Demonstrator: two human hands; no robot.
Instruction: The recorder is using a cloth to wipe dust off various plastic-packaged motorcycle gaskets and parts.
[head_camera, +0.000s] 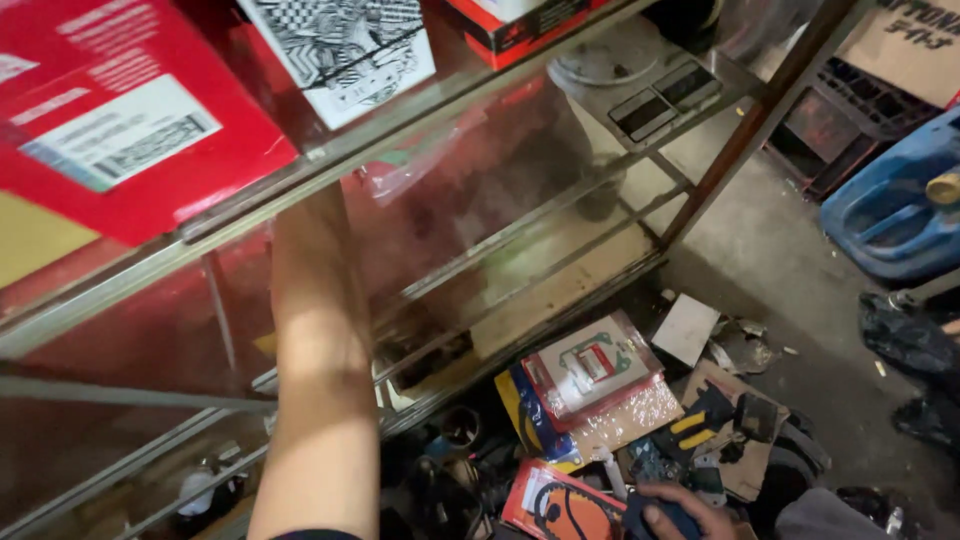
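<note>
Two hands belong to the person, and only one shows. Nearest the camera, below and right of the glass shelf (420, 130), the right hand (680, 515) sits at the bottom edge, fingers curled shut around a dark blue object (655, 512) whose kind I cannot tell. Just left of that hand, touching or nearly so, lies one orange packet (555, 505) with a black ring drawn on it.

One bare left forearm (315, 400) rises from the bottom edge, its long axis running almost straight up toward the glass shelf. It passes beneath the shelf's front rim, and the left hand itself is hidden behind the rim and the red box, so whether it is open or closed, and what it touches, cannot be told. The left arm is far nearer the shelf than the right hand, which stays down among the floor clutter.

Farther out, below the shelf and to its right, one clear packet (595, 370) holding a gasket set with a red label lies tilted on a blue and yellow packet. One yellow and black tool (700, 420) rests on cardboard just right of that.

On the shelf stand one large red box (120, 130), one box with a black and white pattern (345, 50), and part of a third, red and black. Farthest right of the shelf lies one blue jerrycan (890, 210).
</note>
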